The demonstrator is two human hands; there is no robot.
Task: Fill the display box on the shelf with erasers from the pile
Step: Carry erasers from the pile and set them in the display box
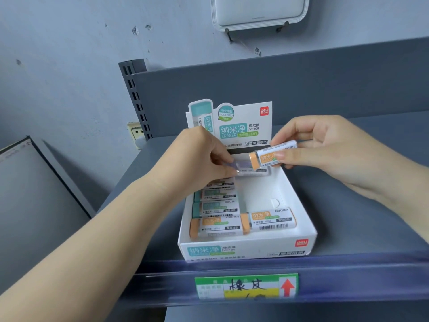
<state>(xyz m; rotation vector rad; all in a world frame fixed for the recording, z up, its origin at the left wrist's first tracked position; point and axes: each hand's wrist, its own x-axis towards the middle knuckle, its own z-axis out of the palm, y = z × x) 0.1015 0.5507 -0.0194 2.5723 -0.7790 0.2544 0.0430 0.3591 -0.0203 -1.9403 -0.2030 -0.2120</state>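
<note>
A grey metal shelf (362, 205) is filling most of the view, its back panel (301, 89) rising behind and a slotted upright (135, 98) standing at the panel's left end. A pale wall (69, 54) is showing beyond it, with a white rounded board (260, 10) hanging from two hooks up top and a wall socket (135, 132) sitting just left of the upright. A dark-edged flat panel (34, 182) is leaning at the far left, well apart from the shelf.

The white display box (301, 219) is sitting on the shelf near the front lip, its printed header card (246, 126) standing upright at the back. Along the front rail a green and yellow price label (246, 287) with a red arrow is sitting just below the box.

The left hand (197, 159) is reaching over the box's back half, its forearm covering part of the left column of erasers; its fingertips are pinching a purple-ended eraser (243, 167) low in the box near the back. The right hand (325, 147) is hovering above the box's right rear corner, thumb and fingers pinching an orange-ended eraser (271, 154) held nearly level, its orange tip just above the purple one.

Inside, two green-ended erasers (216, 206) are lying stacked toward the front left, and two orange-ended erasers (243, 223) are lying end to end along the front wall.
</note>
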